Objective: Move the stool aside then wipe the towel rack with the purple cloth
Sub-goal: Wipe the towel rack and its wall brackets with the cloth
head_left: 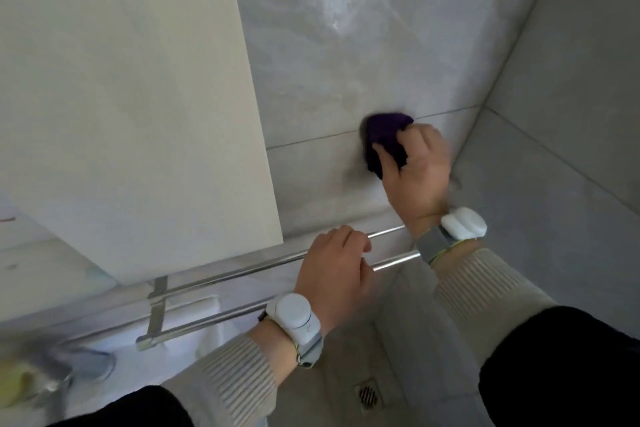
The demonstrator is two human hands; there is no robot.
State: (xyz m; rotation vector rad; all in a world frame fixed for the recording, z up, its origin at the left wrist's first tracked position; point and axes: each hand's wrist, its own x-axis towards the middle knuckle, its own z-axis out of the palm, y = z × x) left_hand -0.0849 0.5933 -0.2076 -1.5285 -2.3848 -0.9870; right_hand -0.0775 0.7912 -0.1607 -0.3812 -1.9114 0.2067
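We count two hands and one cloth (pixel 386 142). Our right hand (pixel 417 173) clutches the purple cloth, bunched, and presses it on the grey wall (pixel 346 45) above the rack (pixel 242 274). Our left hand (pixel 334 270) curls closed over the rack's two steel bars. One bracket (pixel 156 312) shows; the bars' right ends hide behind our wrists. One floor drain (pixel 369 395) shows below. The lower left is blurred.
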